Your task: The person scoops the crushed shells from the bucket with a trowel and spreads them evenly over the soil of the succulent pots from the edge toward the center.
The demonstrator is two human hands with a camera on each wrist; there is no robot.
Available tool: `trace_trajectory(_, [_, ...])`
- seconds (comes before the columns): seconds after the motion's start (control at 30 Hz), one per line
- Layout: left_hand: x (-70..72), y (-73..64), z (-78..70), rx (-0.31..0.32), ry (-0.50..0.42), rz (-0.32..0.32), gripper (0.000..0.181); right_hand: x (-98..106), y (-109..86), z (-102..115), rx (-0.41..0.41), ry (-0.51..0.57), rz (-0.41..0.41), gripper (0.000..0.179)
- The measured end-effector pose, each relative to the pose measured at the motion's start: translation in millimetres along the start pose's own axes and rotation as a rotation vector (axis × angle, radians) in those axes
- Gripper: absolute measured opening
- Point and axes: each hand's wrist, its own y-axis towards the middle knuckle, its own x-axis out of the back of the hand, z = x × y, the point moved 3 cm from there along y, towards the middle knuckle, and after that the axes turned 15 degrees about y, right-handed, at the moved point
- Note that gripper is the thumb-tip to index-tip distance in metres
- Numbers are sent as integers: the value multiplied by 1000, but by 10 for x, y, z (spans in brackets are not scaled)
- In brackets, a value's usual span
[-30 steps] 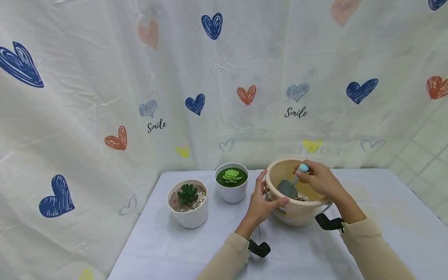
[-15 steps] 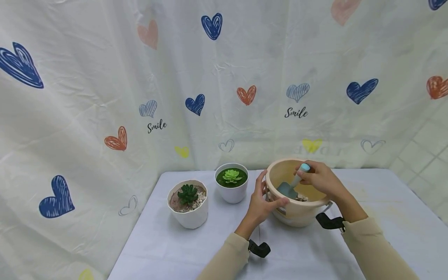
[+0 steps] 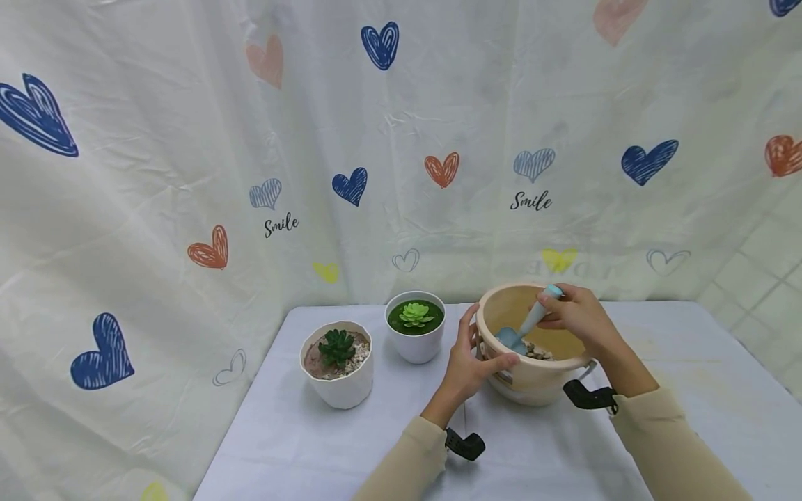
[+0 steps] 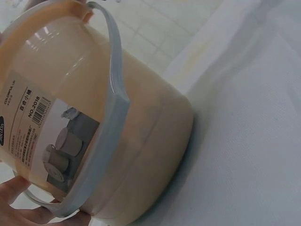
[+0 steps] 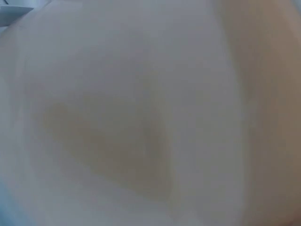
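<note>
A cream plastic bucket [image 3: 532, 383] stands on the table at the right in the head view. My left hand [image 3: 465, 367] holds its left side, thumb spread along the near wall. The left wrist view shows those fingers [image 4: 11, 189] by the bucket's grey handle [image 4: 115, 106], with a printed label on the wall. Over the bucket, my right hand [image 3: 581, 319] pinches a small shovel [image 3: 532, 319] near its blue-tipped end. The shovel slants down to the left, its blue blade inside the bucket beside small pebbles [image 3: 539, 353]. A blurred pale surface fills the right wrist view.
Left of the bucket are a white pot [image 3: 421, 348] with a light green succulent and a faceted white pot [image 3: 344, 391] with a dark green succulent and pebbles. A white cloth covers the table [image 3: 282, 445]. A heart-printed curtain [image 3: 401, 125] hangs behind.
My right hand has shifted slightly up and right, and the shovel leans over more, its handle end further right. The left hand and the bucket have stayed in place.
</note>
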Motion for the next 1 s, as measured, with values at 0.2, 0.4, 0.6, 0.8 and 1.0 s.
trace_trajectory(0.2, [-2,-8,-6,1,1,3,105,31,-33,20,11,28,-94,46])
trace_trajectory(0.4, [-2,-13,-18,4,0,7,105,61,-79,24,2,44,-149,51])
trace_trajectory(0.6, [5,-16,-24,1,2,8,107,131,-122,41,8,130,-163,43])
trace_trajectory(0.8, [5,-10,-8,-12,5,3,102,213,-184,48,28,286,-171,27])
trace_trajectory(1.0, [1,-5,0,-24,3,-2,108,345,-259,3,71,452,-202,8])
